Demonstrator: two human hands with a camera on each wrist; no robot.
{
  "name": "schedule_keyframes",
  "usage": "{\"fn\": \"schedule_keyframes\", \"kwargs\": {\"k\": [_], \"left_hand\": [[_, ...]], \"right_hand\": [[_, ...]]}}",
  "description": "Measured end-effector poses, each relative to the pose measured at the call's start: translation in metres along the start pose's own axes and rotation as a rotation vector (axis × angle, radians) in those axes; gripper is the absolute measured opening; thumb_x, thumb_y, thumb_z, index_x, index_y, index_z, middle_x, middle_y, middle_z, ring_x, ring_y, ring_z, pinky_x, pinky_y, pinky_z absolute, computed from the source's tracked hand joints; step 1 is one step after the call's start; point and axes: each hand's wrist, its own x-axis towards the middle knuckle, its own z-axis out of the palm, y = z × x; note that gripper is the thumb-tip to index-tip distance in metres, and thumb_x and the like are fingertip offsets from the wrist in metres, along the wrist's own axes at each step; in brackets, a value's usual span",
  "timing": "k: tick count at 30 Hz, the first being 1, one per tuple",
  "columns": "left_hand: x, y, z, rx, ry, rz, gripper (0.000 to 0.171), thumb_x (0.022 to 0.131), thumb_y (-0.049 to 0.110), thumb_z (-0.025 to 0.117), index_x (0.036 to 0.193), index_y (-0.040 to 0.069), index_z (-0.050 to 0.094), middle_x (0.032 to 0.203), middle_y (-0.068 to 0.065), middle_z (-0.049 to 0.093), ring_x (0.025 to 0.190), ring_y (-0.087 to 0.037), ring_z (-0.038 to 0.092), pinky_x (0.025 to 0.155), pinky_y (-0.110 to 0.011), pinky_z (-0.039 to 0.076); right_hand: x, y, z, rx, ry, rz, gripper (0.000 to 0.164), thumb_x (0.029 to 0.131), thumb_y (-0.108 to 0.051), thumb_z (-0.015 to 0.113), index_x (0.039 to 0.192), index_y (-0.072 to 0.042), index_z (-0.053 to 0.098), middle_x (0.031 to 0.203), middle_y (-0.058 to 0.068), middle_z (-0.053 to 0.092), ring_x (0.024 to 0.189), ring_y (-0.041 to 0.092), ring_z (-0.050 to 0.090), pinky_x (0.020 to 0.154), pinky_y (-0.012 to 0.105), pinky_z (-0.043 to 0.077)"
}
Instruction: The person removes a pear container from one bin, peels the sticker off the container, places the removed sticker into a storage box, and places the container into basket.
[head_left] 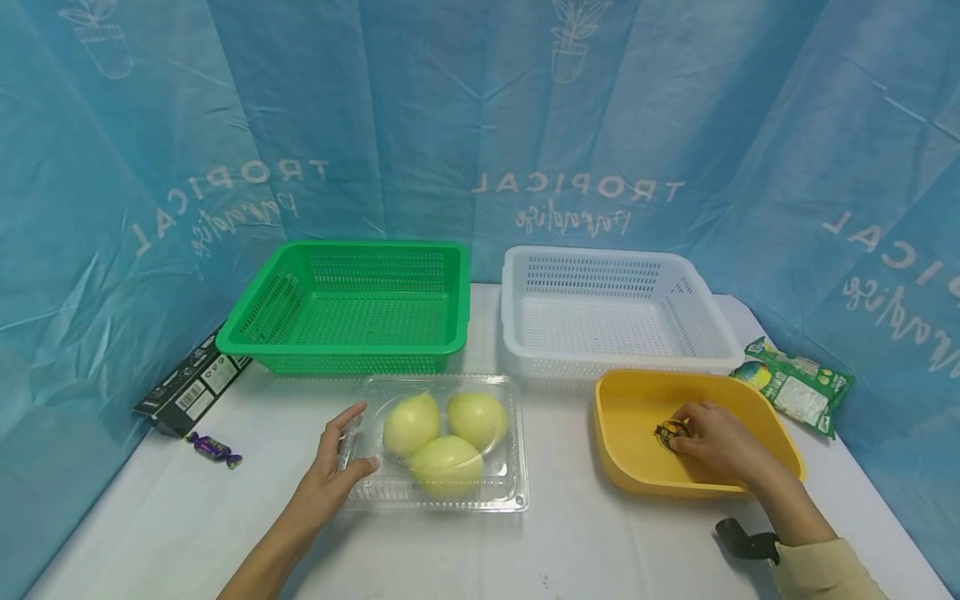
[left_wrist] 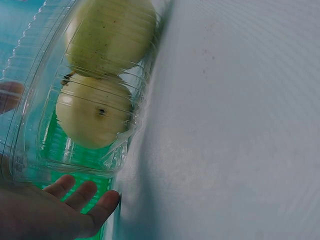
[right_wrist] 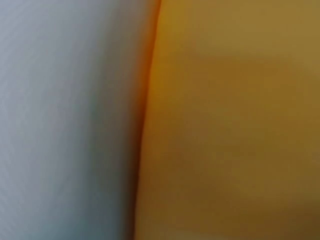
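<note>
A clear plastic clamshell box (head_left: 517,467) lies on the white table and holds three pale yellow-green fruits (head_left: 447,461). At the box's left side is my left hand (head_left: 330,471), thumb and fingers spread around its corner. The left wrist view shows the fingers (left_wrist: 82,197) nearly straight beside the box; whether they touch it I cannot tell. My right hand (head_left: 720,442) reaches into the yellow basin (head_left: 626,462) and pinches a small black-and-yellow wrapped item (head_left: 667,433), partly covered by the fingers. Only blurred yellow basin wall and white table appear in the right wrist view.
Behind the box stand a green basket (head_left: 352,358) and a white basket (head_left: 622,360). A black carton (head_left: 187,392) and a purple wrapped candy (head_left: 213,449) lie at left. On the right is a green packet (head_left: 806,387). Blue curtain (head_left: 450,125) encloses the table.
</note>
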Motion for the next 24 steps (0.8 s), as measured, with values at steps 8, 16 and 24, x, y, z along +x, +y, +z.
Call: {"fn": "schedule_keyframes", "kwargs": {"k": [8, 16, 24], "left_hand": [[0.0, -0.001, 0.0, 0.005, 0.001, 0.001, 0.071, 0.091, 0.025, 0.056, 0.149, 0.033, 0.015, 0.159, -0.012, 0.001, 0.144, -0.047, -0.006, 0.101, -0.078, 0.004], [0.0, -0.001, 0.0, 0.007, 0.004, -0.002, 0.072, 0.091, 0.025, 0.056, 0.149, 0.033, 0.015, 0.159, -0.012, 0.001, 0.144, -0.046, -0.007, 0.101, -0.078, 0.003], [0.0, -0.001, 0.0, 0.01, -0.002, -0.003, 0.071, 0.091, 0.026, 0.055, 0.148, 0.037, 0.014, 0.159, -0.013, 0.0, 0.144, -0.048, -0.006, 0.102, -0.078, 0.005]], "right_hand": [[-0.001, 0.0, -0.002, 0.036, -0.021, 0.052, 0.04, 0.082, -0.032, 0.071, 0.112, -0.007, 0.063, 0.101, 0.01, 0.058, 0.091, 0.023, 0.052, 0.073, 0.032, 0.042], [-0.003, -0.002, -0.006, 0.042, 0.02, 0.044, 0.042, 0.082, -0.035, 0.072, 0.113, -0.008, 0.063, 0.103, 0.011, 0.057, 0.088, 0.022, 0.05, 0.071, 0.031, 0.041], [-0.012, -0.01, -0.02, 0.087, 0.054, 0.0, 0.048, 0.083, -0.036, 0.07, 0.117, -0.003, 0.061, 0.113, 0.019, 0.057, 0.1, 0.033, 0.054, 0.078, 0.044, 0.049]]}}
